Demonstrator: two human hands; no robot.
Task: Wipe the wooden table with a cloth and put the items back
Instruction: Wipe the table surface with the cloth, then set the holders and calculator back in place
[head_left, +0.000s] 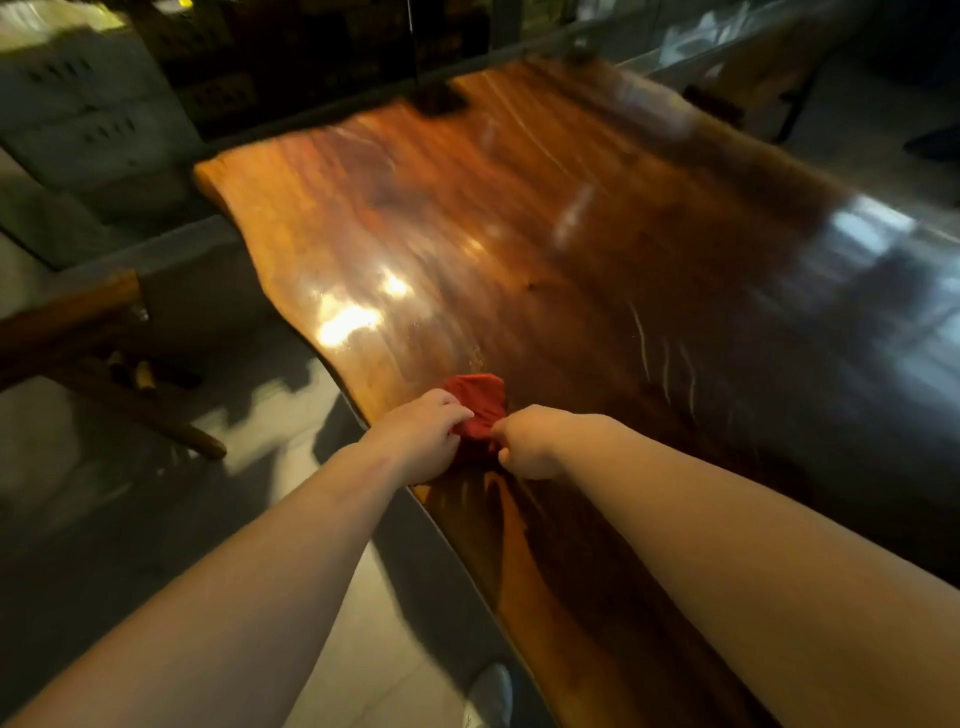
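Hands meet over a small bunched red cloth lying on the glossy reddish-brown live-edge wooden table, close to its near left edge. The left hand pinches the cloth's left side with curled fingers; the right hand grasps its right side between thumb and fingers. Beyond the table's left edge stands a blurred wooden bench on a grey floor.
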